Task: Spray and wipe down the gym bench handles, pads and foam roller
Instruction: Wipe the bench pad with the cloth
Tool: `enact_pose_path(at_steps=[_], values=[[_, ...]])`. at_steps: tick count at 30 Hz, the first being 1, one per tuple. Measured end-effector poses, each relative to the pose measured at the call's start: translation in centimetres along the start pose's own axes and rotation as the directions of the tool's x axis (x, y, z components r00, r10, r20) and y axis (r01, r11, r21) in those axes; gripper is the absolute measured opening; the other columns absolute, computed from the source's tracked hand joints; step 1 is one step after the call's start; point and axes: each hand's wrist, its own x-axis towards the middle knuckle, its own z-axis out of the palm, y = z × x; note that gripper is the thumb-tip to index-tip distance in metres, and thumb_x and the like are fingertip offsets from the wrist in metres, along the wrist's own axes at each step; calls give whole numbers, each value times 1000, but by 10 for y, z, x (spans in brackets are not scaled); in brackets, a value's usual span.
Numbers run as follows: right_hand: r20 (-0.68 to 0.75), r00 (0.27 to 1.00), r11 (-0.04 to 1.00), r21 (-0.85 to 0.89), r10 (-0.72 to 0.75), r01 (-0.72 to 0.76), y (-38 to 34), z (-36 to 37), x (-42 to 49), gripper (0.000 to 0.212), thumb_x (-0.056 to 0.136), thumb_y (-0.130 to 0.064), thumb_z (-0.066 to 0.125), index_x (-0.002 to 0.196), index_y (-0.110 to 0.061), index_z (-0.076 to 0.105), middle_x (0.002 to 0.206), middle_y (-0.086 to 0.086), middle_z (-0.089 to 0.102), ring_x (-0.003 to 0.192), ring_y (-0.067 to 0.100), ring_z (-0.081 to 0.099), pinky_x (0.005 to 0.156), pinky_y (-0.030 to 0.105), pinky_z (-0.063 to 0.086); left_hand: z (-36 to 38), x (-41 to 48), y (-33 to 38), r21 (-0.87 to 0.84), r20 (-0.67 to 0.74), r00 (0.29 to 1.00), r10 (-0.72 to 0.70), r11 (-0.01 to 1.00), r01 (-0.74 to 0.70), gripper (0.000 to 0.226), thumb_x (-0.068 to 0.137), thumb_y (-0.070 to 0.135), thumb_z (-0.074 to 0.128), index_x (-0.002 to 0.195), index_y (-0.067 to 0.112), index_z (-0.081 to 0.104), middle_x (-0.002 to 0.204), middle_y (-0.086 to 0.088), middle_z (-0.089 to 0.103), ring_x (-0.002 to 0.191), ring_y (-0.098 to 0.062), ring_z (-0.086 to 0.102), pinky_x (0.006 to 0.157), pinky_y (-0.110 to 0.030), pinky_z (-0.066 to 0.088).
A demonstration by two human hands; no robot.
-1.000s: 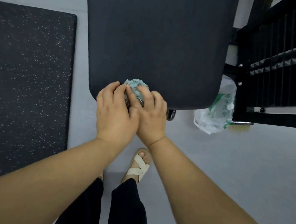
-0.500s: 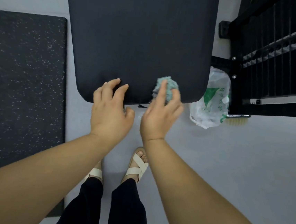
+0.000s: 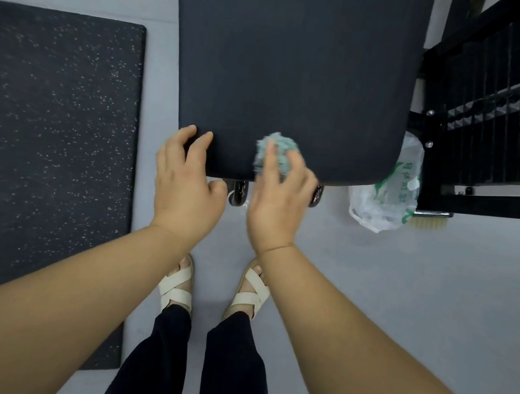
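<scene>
As the right hand [image 3: 278, 205] bears down on the near edge of the pad [image 3: 296, 73], its fingers curl over a bunched teal cloth [image 3: 277, 149] and pin it there, just right of the middle of that edge. Over on the near-left corner, the left hand [image 3: 187, 183] rests loosely bent fingers on top, thumb out in front of the edge, holding nothing. It looks like a brace. Now the geometry that matters: the pad runs long and straight away from the person, so nearly all of its surface lies ahead of the cloth. The near-right corner lies off to the cloth's right, and the right hand is far the nearer to both. My read is that the wipe goes either sideways to that corner or forward up the length, and the left hand need not move. Watch the chrome tube ends [image 3: 237, 191] just under the edge, and the bag [image 3: 386, 193] on the floor beside the right corner.
</scene>
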Motion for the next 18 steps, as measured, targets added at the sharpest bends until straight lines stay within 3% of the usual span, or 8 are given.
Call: enact_pose_path(at_steps=[3, 6, 9, 11, 13, 15, 18], values=[[84, 972, 975, 54, -218, 214, -47, 9, -6, 47, 80, -12, 46, 124, -19, 62, 123, 3, 36, 94, 28, 37, 72, 38, 45, -13, 3, -11, -215, 23, 1000, -7, 976, 12, 61, 78, 7, 47, 138, 15, 40, 138, -2, 37, 128, -20, 37, 111, -32, 31], [108, 966, 970, -28, -236, 240, -23, 2, 14, 54, 76, -5, 44, 124, -22, 62, 123, 2, 37, 93, 28, 37, 71, 37, 45, -26, 6, -18, -287, 89, 996, -21, 957, 46, 57, 84, 1, 45, 138, 20, 40, 131, 5, 41, 116, -15, 46, 101, -31, 40], [29, 1000, 993, -117, -9, 12, 19, -14, 36, 52, 81, -4, 41, 127, -19, 59, 124, 13, 48, 92, 36, 45, 73, 43, 50, -33, 6, -23, -342, 136, 991, -16, 938, 62, 56, 88, 2, 43, 139, 24, 39, 133, 9, 41, 111, -12, 49, 95, -22, 39], [17, 982, 977, -105, 188, -185, 18, -15, 44, 49, 84, -4, 42, 129, -15, 57, 122, 21, 52, 90, 41, 49, 74, 46, 51, -35, 7, -23, -413, 128, 991, -32, 907, 83, 54, 89, 1, 41, 137, 24, 42, 131, 10, 43, 101, 1, 52, 89, -10, 38], [15, 974, 969, -107, 226, -223, -6, -6, 42, 46, 85, -4, 46, 129, -11, 56, 122, 23, 52, 89, 40, 48, 75, 46, 50, -38, 8, -23, -520, 98, 988, -119, 840, 153, 51, 89, -1, 38, 133, 23, 47, 128, 10, 46, 94, 12, 49, 80, 1, 37], [60, 992, 991, -81, 110, -105, -44, 8, 33, 46, 84, -5, 44, 128, -11, 57, 124, 17, 46, 92, 34, 43, 76, 43, 47, -40, 9, -25, -623, 80, 966, -247, 744, 241, 47, 91, 1, 36, 130, 24, 49, 129, 10, 48, 106, 7, 49, 89, -5, 41], [209, 975, 997, -5, -69, 72, -93, 19, 25, 50, 80, -10, 37, 124, -15, 61, 123, 9, 40, 93, 26, 36, 74, 36, 44, -40, 12, -29, -726, 107, 921, -374, 603, 329, 44, 94, 6, 35, 133, 24, 44, 128, 9, 49, 116, -7, 51, 101, -29, 44]])
